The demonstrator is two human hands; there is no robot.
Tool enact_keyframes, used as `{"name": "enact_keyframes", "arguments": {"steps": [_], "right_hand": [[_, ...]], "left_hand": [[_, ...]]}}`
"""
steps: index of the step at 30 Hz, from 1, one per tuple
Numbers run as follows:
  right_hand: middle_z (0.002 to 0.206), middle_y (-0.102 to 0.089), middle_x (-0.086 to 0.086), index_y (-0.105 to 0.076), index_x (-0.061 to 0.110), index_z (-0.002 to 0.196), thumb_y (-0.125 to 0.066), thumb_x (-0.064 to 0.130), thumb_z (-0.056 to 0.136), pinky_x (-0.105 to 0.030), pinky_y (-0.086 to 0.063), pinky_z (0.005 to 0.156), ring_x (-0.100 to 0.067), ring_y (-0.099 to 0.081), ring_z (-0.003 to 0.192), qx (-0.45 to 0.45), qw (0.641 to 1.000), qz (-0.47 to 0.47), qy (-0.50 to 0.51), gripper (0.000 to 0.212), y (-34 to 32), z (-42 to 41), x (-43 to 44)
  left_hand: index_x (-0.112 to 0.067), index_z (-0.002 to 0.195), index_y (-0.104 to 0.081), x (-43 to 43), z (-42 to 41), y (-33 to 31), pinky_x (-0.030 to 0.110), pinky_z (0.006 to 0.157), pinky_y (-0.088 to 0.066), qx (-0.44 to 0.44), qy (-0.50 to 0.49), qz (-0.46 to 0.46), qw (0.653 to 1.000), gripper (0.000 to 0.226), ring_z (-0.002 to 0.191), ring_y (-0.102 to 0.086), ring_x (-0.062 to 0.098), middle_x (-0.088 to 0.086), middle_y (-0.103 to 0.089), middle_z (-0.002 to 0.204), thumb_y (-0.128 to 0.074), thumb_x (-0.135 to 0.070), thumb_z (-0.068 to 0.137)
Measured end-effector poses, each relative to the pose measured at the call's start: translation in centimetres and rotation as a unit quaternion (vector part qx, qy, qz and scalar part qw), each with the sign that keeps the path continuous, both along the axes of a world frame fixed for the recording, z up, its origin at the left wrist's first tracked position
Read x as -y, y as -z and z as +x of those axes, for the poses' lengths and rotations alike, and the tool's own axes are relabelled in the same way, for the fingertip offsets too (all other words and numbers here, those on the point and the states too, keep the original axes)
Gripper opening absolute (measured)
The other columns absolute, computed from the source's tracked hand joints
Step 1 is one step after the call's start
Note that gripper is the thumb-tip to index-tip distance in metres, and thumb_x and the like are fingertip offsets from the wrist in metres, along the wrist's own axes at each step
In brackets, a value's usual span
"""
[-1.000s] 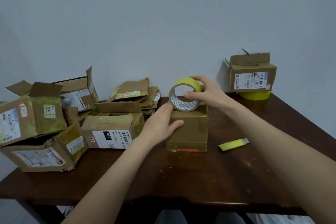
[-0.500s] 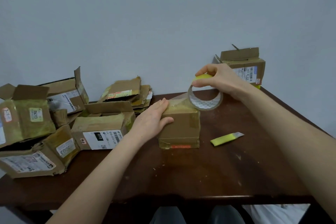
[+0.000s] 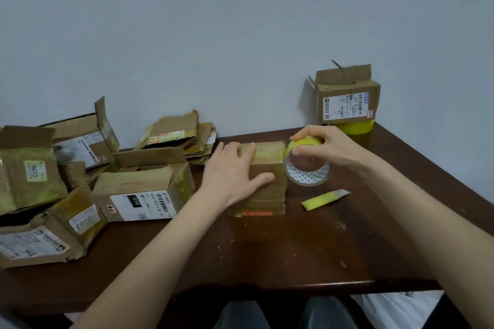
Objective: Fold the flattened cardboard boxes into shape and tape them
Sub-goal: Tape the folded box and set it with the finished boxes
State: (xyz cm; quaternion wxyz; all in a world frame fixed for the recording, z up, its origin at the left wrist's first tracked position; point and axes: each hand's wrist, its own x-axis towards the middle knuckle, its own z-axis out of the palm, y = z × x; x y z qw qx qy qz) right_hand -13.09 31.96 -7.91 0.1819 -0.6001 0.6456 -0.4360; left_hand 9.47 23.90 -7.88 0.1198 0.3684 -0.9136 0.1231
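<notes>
The left hand [image 3: 235,168] lies flat, fingers straight, over the box's [image 3: 267,192] top left edge, pressing it to the table [image 3: 267,262]. The box stands mid-table, its top running left to right toward the roll [image 3: 307,177], which touches its upper right edge. The right hand [image 3: 323,147] grips the roll from above. The next pull likely goes down the right side. The cutter [image 3: 324,199] lies just beyond, nearer the right hand.
</notes>
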Motion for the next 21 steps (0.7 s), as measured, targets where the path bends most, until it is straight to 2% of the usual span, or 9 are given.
{"name": "enact_keyframes", "arguments": {"steps": [3, 6, 8, 10, 13, 16, 17, 19, 21], "right_hand": [[0.102, -0.067, 0.005, -0.071, 0.033, 0.098, -0.076, 0.035, 0.079, -0.026, -0.051, 0.079, -0.013, -0.062, 0.096, 0.003, 1.0, -0.02, -0.002, 0.02, 0.0, 0.1, -0.1], [0.109, -0.065, 0.01, -0.067, 0.032, 0.11, -0.074, 0.033, 0.081, -0.019, -0.05, 0.079, -0.006, -0.061, 0.099, 0.046, 0.998, -0.037, 0.002, 0.03, 1.0, 0.2, -0.4], [0.113, -0.063, 0.008, -0.061, 0.031, 0.118, -0.076, 0.039, 0.076, -0.023, -0.051, 0.083, -0.008, -0.062, 0.101, 0.136, 0.99, -0.032, 0.017, 0.045, 2.4, 0.1, -1.0], [0.107, -0.068, -0.001, -0.064, 0.024, 0.111, -0.081, 0.04, 0.066, -0.038, -0.053, 0.091, -0.019, -0.065, 0.098, 0.256, 0.966, -0.035, 0.024, 0.051, 3.8, -0.1, -1.5], [0.097, -0.071, 0.001, -0.067, 0.019, 0.111, -0.074, 0.027, 0.07, -0.035, -0.055, 0.084, -0.016, -0.065, 0.093, 0.356, 0.931, -0.079, 0.014, 0.042, 4.1, 0.2, -2.0], [0.077, -0.069, 0.014, -0.063, 0.019, 0.121, -0.068, 0.02, 0.083, -0.02, -0.049, 0.073, 0.002, -0.063, 0.069, 0.343, 0.934, -0.093, 0.027, 0.038, 3.3, -0.1, -2.0], [0.08, -0.069, 0.014, -0.063, 0.019, 0.121, -0.067, 0.019, 0.086, -0.015, -0.048, 0.07, 0.004, -0.062, 0.068, 0.316, 0.944, -0.088, 0.031, 0.036, 3.0, -0.2, -2.2], [0.099, -0.069, 0.01, -0.066, 0.022, 0.119, -0.07, 0.021, 0.085, -0.009, -0.047, 0.068, 0.004, -0.064, 0.081, 0.223, 0.972, -0.054, 0.043, 0.034, 2.9, -0.9, -2.8], [0.11, -0.067, 0.011, -0.067, 0.028, 0.117, -0.074, 0.025, 0.082, -0.01, -0.046, 0.071, 0.001, -0.061, 0.096, 0.153, 0.987, -0.015, 0.05, 0.035, 3.5, -1.3, -3.3]], "left_hand": [[-0.029, 0.151, -0.017, -1.7, -3.0, 0.9, 0.048, 0.115, -0.017, -0.004, 0.015, 0.014, 1.0, 0.082, 0.144, -0.019, 0.03, 0.002, -0.019, 0.159, -0.026, -0.076, 0.085], [-0.037, 0.15, -0.013, -1.2, -3.8, 1.8, 0.051, 0.113, -0.02, -0.018, 0.01, -0.016, 1.0, 0.069, 0.144, -0.02, 0.03, -0.005, -0.018, 0.159, -0.029, -0.068, 0.09], [-0.04, 0.149, -0.014, -1.0, -3.8, 2.1, 0.05, 0.113, -0.021, -0.03, 0.007, -0.031, 0.999, 0.065, 0.144, -0.022, 0.029, -0.006, -0.021, 0.158, -0.032, -0.064, 0.091], [-0.04, 0.149, -0.016, -1.0, -3.9, 2.2, 0.049, 0.113, -0.021, -0.037, 0.007, -0.039, 0.999, 0.065, 0.143, -0.024, 0.029, -0.007, -0.022, 0.158, -0.033, -0.063, 0.091], [-0.039, 0.148, -0.02, -0.8, -3.9, 2.4, 0.049, 0.112, -0.025, -0.041, 0.011, -0.056, 0.998, 0.064, 0.142, -0.028, 0.029, -0.006, -0.026, 0.156, -0.035, -0.062, 0.091], [-0.038, 0.148, -0.024, -0.6, -3.8, 2.6, 0.049, 0.111, -0.027, -0.044, 0.023, -0.068, 0.996, 0.063, 0.14, -0.032, 0.03, -0.005, -0.03, 0.155, -0.036, -0.062, 0.091], [-0.039, 0.148, -0.024, -0.4, -3.7, 2.7, 0.048, 0.111, -0.027, -0.04, 0.024, -0.07, 0.996, 0.063, 0.14, -0.032, 0.03, -0.006, -0.03, 0.155, -0.036, -0.062, 0.091], [-0.04, 0.148, -0.02, 0.1, -3.5, 2.6, 0.046, 0.112, -0.027, -0.034, 0.021, -0.072, 0.997, 0.063, 0.141, -0.03, 0.028, -0.007, -0.027, 0.156, -0.033, -0.062, 0.091], [-0.041, 0.148, -0.019, 0.9, -3.1, 2.7, 0.045, 0.112, -0.028, -0.029, 0.03, -0.076, 0.996, 0.062, 0.141, -0.03, 0.027, -0.008, -0.028, 0.155, -0.032, -0.062, 0.091]]}}
